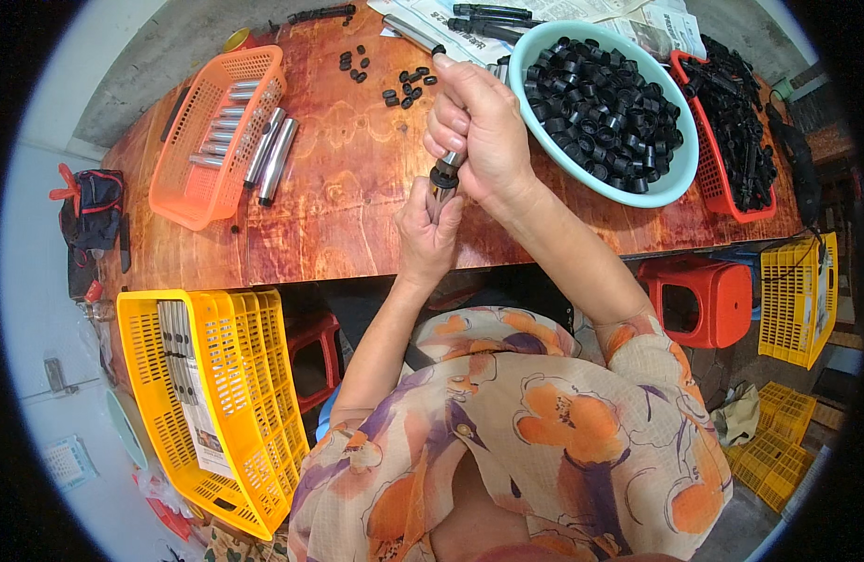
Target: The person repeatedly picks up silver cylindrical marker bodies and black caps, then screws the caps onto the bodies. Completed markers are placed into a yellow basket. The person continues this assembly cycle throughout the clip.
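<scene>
My right hand is wrapped round the upper part of a silver metal tube, its thumb pointing up and away. Below it, my left hand grips the lower end of the same piece, where a black collar shows between the two hands. The piece stands tilted above the table's near edge; most of it is hidden by my fingers. Just beyond my right thumb, another silver tube with a black end lies by the newspaper; whether the thumb touches it I cannot tell.
A pale blue basin of black caps stands right, beside a red basket of black parts. Left is an orange basket with silver tubes, two more tubes beside it. Small black rings lie mid-table. A yellow crate stands lower left.
</scene>
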